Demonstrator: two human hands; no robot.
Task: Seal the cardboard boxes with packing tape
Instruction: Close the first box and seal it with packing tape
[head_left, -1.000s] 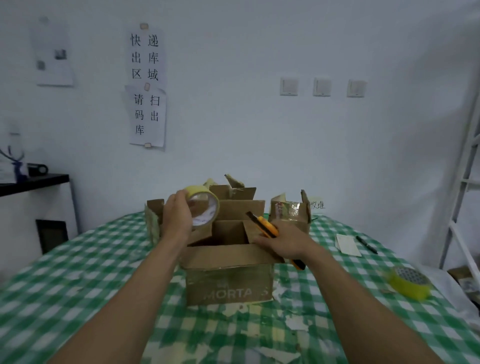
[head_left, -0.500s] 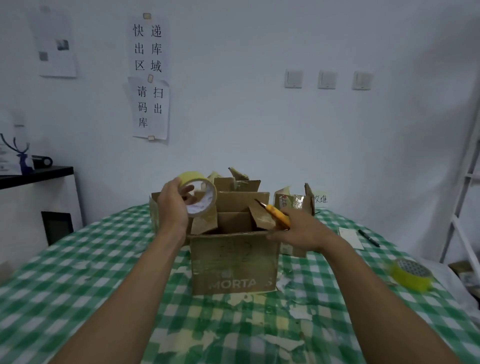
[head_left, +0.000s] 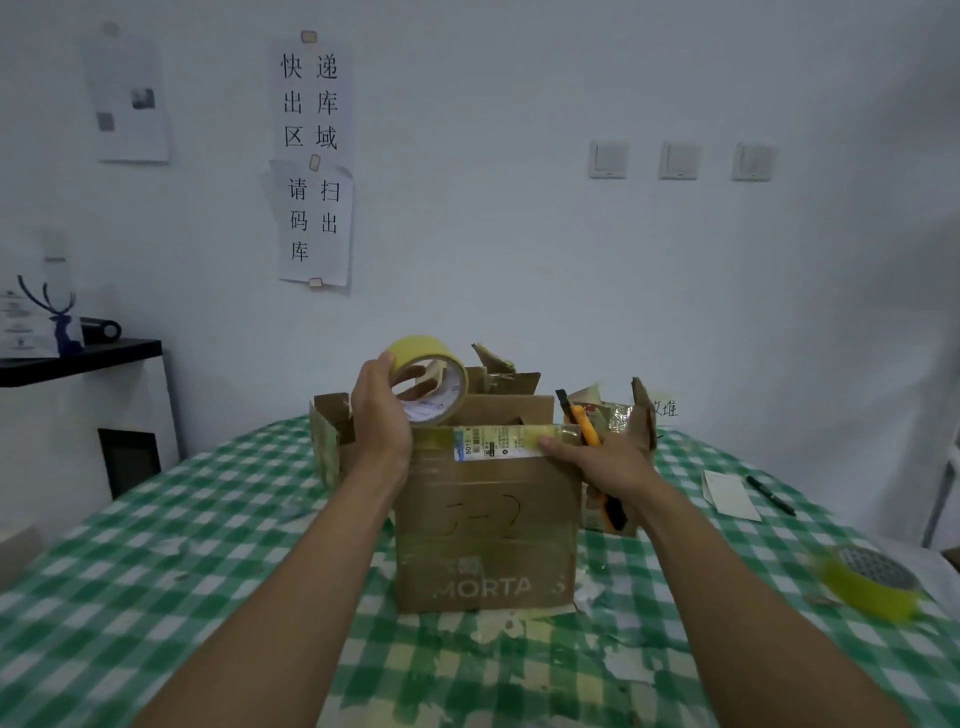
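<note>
Both hands sit at the top edge of the brown cardboard box (head_left: 488, 530), which stands on the green-checked table (head_left: 156, 545). I see my left hand (head_left: 382, 421) curled round the yellow roll of packing tape (head_left: 434, 364), held upright over the box's left corner. My right hand (head_left: 608, 460) grips an orange utility knife (head_left: 584, 428) while one finger presses the white printed label (head_left: 488, 447) at the rim. More open cardboard boxes (head_left: 514, 379) stand behind.

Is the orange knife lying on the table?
No, the right hand grips the knife above the table, by the top corner of the box.
</note>
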